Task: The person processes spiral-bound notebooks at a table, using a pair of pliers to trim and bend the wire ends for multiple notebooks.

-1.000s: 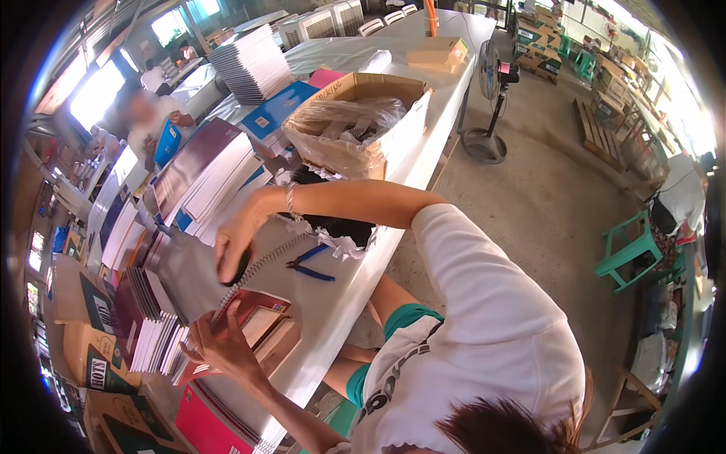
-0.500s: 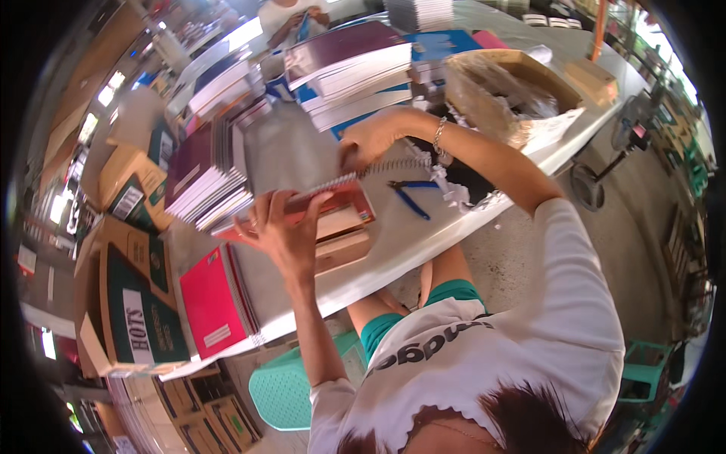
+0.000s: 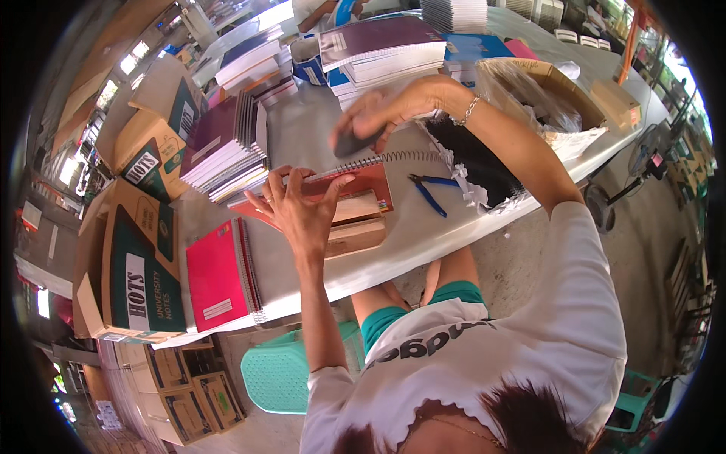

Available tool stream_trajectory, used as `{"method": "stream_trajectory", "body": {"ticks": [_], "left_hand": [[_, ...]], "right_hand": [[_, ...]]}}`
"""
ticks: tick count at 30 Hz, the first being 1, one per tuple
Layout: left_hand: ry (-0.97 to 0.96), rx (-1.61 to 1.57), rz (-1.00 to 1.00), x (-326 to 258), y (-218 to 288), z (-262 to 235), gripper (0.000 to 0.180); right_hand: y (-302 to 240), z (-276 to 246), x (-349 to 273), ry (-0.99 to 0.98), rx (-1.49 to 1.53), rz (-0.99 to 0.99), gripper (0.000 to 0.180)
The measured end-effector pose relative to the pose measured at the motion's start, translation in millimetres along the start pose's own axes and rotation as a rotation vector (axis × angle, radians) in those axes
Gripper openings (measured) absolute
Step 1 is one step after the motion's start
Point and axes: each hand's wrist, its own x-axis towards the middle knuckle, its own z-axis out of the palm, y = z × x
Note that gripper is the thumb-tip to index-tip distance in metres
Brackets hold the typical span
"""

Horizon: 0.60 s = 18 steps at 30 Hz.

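Notebook (image 3: 355, 181) with a red cover and a silvery wire spiral along its top edge lies on small wooden blocks (image 3: 355, 227) at the bench (image 3: 423, 234) front. Left hand (image 3: 302, 208) presses spread, open fingers on its cover; right hand (image 3: 378, 113) grips a dark, blurred object (image 3: 349, 141) above the spiral.

The person wears a white T-shirt with short sleeves and dark letters on the front. The shorts are teal green. A thin shiny bracelet (image 3: 467, 111) sits on the right wrist.
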Motion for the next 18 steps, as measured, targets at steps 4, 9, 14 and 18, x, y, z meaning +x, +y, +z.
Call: {"method": "stream_trajectory", "body": {"ticks": [4, 9, 14, 18], "left_hand": [[-0.083, -0.051, -0.024, 4.8, 8.4, 1.3, 0.056], [-0.054, -0.069, -0.01, 5.8, 1.0, -3.3, 0.05], [-0.026, -0.068, 0.027, 9.2, 3.2, -0.5, 0.05], [-0.007, -0.072, -0.021, 6.2, -4.3, -5.1, 0.051]], "right_hand": [[28.3, -19.4, 22.9, -0.22, -0.966, 0.483, 0.058], [14.2, -21.2, 11.7, -0.045, -0.063, 0.161, 0.057], [42.6, -17.2, 22.4, 0.038, -1.058, 0.602, 0.058], [2.1, -10.9, 17.7, 0.117, -0.246, 0.227, 0.053]]}}
